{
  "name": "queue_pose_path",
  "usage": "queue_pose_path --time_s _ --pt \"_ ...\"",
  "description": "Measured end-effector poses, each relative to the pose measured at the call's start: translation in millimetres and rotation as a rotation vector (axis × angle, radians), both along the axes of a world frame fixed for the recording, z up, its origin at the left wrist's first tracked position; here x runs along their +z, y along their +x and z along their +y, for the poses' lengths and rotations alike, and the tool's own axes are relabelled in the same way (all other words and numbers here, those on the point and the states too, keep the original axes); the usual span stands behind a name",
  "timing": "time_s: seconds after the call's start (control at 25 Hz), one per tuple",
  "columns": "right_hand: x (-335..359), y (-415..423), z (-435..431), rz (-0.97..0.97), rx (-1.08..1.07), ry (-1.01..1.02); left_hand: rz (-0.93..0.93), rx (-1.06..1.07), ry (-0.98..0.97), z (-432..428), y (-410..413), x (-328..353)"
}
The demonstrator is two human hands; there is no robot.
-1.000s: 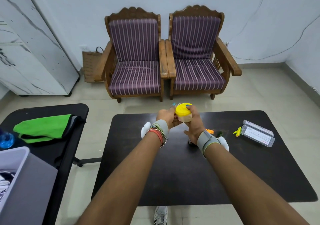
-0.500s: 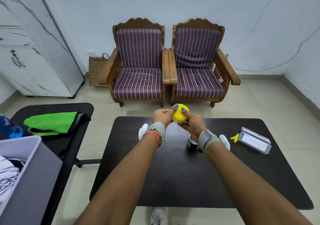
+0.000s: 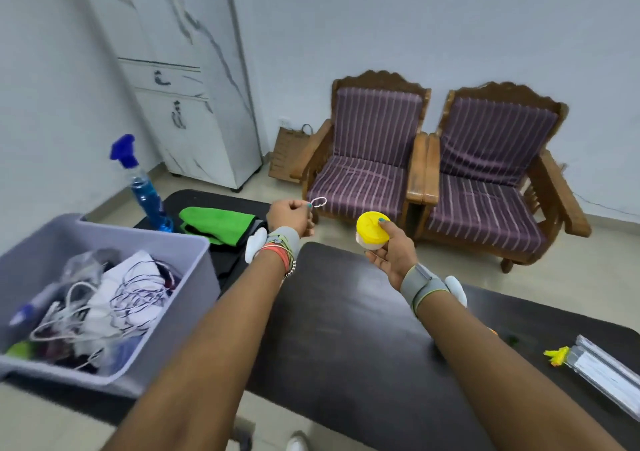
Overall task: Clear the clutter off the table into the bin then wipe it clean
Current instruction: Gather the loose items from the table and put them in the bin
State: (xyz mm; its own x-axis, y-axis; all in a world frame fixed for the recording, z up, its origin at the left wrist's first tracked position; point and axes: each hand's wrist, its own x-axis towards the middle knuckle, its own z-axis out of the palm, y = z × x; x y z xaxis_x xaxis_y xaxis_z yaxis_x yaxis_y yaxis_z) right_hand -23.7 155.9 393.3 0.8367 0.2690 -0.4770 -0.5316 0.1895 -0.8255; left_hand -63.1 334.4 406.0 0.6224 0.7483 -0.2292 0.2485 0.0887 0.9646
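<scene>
I've got both hands up over the far edge of the black bench [image 3: 346, 329]. My right hand [image 3: 391, 253] grips a small jar [image 3: 372, 234] at about one o'clock, fingers [image 3: 382, 222] closed around it, its yellow lid tipped toward me and up, short axis leaning back. My left hand [image 3: 291, 216] sits at eleven o'clock, clenched, pinching a thin white loop [image 3: 318, 202] that pokes out to the right; what it belongs to I can't tell. The grey bin [image 3: 180, 260] sits at nine o'clock, holding tangled white cords and cloth. Behind it stand a blue spray bottle [image 3: 143, 187] and a folded green cloth [image 3: 218, 223]. At four o'clock a clear flat case [image 3: 609, 371] lies long axis running toward the bench's near right, a yellow scrap [image 3: 556, 355] touching its left end.
</scene>
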Motion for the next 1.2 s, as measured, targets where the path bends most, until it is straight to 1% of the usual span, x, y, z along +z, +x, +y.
queue_pose_path --time_s 0.12,0.2,0.28,0.4,0.48,0.56,0.64,0.76,0.88,0.92,1.0,1.08,1.2 --pt "9 -15 67 -0.054 0.239 0.038 0.107 0.258 0.145 84 -40 21" --pt "15 -31 122 -0.083 0.398 0.058 0.18 0.387 0.162 144 -74 29" --pt "20 -53 186 -0.096 0.564 0.046 0.3 0.481 0.206 203 -115 28" --pt "24 -86 259 -0.095 0.753 0.021 0.531 0.451 0.314 262 -163 18" --pt "23 -106 300 -0.103 0.854 -0.015 0.616 0.419 0.344 288 -188 4" --pt "17 -123 333 -0.153 1.002 -0.108 0.788 0.428 0.426 306 -209 -12" --pt "5 -136 358 -0.251 1.211 -0.276 0.935 0.439 0.52 323 -223 -30" --pt "-18 -143 372 -0.523 1.573 -0.581 0.983 0.339 0.485 341 -221 -49" --pt "-41 -139 380 -0.743 1.806 -0.779 0.964 0.306 0.448 349 -213 -60" --pt "-47 -137 381 -0.786 1.84 -0.813 0.947 0.3 0.455 350 -211 -64" --pt "-50 -136 382 -0.799 1.873 -0.847 0.911 0.305 0.472 352 -207 -70" --pt "-49 -139 381 -0.823 1.923 -0.845 0.879 0.309 0.457 354 -206 -72" --pt "-45 -139 378 -0.925 1.991 -0.854 0.86 0.29 0.422 354 -203 -72"
